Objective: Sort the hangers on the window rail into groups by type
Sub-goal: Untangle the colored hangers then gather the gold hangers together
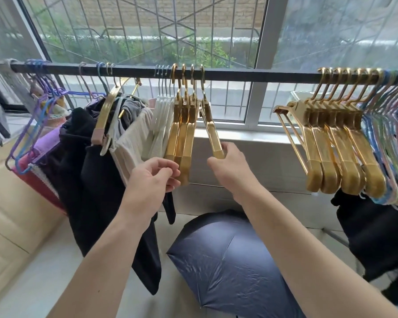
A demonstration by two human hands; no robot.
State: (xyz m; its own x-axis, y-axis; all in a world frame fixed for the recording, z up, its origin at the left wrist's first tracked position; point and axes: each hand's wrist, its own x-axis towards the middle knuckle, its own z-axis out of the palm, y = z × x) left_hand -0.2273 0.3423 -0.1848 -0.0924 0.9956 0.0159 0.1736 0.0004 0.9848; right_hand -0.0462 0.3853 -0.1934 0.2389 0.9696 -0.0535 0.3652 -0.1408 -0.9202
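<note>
Fingers of right hand clasping gold hanger arm, hook up, on rail.

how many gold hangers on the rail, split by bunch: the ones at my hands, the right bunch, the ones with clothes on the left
Gold hangers at the hands: 4
Gold hangers in the right bunch: about 6, hooks overlap
Gold hangers among the clothes on the left: 2
Total: about 12

Gold hangers, dark rail, pastel hangers, navy umbrella
</note>
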